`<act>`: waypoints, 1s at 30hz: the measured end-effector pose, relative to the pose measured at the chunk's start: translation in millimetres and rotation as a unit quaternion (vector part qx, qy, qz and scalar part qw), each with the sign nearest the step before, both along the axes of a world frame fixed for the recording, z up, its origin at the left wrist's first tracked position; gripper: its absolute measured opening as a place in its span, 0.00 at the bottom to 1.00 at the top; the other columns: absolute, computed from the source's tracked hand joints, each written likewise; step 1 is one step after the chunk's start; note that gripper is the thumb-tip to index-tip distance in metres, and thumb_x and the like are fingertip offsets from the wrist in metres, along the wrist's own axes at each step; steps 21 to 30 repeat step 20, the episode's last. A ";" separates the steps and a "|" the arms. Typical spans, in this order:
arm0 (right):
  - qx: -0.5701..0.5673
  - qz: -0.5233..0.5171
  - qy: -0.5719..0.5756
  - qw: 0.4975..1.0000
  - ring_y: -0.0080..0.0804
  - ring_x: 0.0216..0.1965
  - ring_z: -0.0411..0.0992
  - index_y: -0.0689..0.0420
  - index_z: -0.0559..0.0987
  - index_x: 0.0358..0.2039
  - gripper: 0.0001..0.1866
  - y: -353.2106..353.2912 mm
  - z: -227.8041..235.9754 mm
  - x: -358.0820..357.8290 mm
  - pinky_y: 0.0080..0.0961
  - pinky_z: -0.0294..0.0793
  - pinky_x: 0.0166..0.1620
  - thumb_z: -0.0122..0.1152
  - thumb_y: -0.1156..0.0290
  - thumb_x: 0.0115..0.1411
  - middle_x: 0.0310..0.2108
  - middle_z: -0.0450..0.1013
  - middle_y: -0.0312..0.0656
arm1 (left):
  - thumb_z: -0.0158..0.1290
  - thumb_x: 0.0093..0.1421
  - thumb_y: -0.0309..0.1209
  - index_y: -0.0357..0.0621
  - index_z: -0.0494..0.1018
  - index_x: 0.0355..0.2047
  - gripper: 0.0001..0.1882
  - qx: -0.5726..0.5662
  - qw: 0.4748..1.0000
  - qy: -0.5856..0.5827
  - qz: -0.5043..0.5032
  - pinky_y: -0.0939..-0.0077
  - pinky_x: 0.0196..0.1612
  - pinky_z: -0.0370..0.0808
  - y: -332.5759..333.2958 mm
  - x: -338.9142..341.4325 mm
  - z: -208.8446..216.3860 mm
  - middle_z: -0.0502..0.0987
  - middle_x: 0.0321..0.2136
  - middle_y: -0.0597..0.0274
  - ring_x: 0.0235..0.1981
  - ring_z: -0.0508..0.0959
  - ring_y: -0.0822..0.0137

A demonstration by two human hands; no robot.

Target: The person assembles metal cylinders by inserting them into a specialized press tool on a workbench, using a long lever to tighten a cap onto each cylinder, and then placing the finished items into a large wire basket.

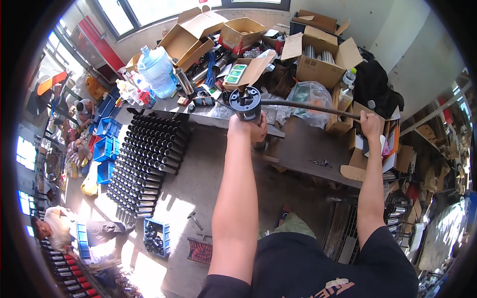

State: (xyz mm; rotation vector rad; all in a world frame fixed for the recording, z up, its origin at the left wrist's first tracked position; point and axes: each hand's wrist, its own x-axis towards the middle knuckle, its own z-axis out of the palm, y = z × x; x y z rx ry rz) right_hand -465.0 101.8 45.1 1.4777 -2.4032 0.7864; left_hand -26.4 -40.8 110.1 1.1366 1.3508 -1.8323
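My left hand (256,130) is wrapped round the lower part of a black cylindrical part (245,103), which has a round, holed end face turned up toward me. My right hand (370,124) is closed on the end of a long dark metal bar (313,106). From there the bar runs left to the cylinder at the bench edge. How the bar meets the cylinder is hard to make out. Both arms are stretched out in front of me, over the edge of the workbench (308,144).
Open cardboard boxes (318,69), a big clear water bottle (156,72) and plastic bags crowd the bench. Rows of black tubes (144,159) stand on the floor at left, near blue crates (103,149) and a crate of black parts (157,237). A co-worker (62,228) is at lower left.
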 end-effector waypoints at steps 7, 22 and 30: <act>-0.007 -0.036 0.050 0.998 0.62 0.30 0.76 0.66 0.80 0.21 0.27 10.6 3.2 17.3 0.50 0.74 0.39 0.49 0.54 0.62 0.23 0.74 0.63 | 0.69 0.45 0.33 0.35 0.51 0.58 0.47 -0.015 0.999 0.022 -0.023 0.58 0.32 0.87 -2.9 7.6 -9.6 0.62 0.53 0.45 0.40 0.78 0.50; 0.024 -0.061 -0.009 0.998 0.61 0.30 0.77 0.62 0.84 0.23 0.29 26.1 -24.5 -20.5 0.48 0.77 0.40 0.52 0.49 0.64 0.23 0.76 0.61 | 0.69 0.46 0.37 0.39 0.75 0.44 0.27 -0.116 0.991 0.052 0.041 0.62 0.36 0.85 -5.1 -7.3 -28.9 0.62 0.56 0.41 0.44 0.77 0.54; 0.024 -0.061 -0.009 0.998 0.61 0.30 0.77 0.62 0.84 0.23 0.29 26.1 -24.5 -20.5 0.48 0.77 0.40 0.52 0.49 0.64 0.23 0.76 0.61 | 0.69 0.46 0.37 0.39 0.75 0.44 0.27 -0.116 0.991 0.052 0.041 0.62 0.36 0.85 -5.1 -7.3 -28.9 0.62 0.56 0.41 0.44 0.77 0.54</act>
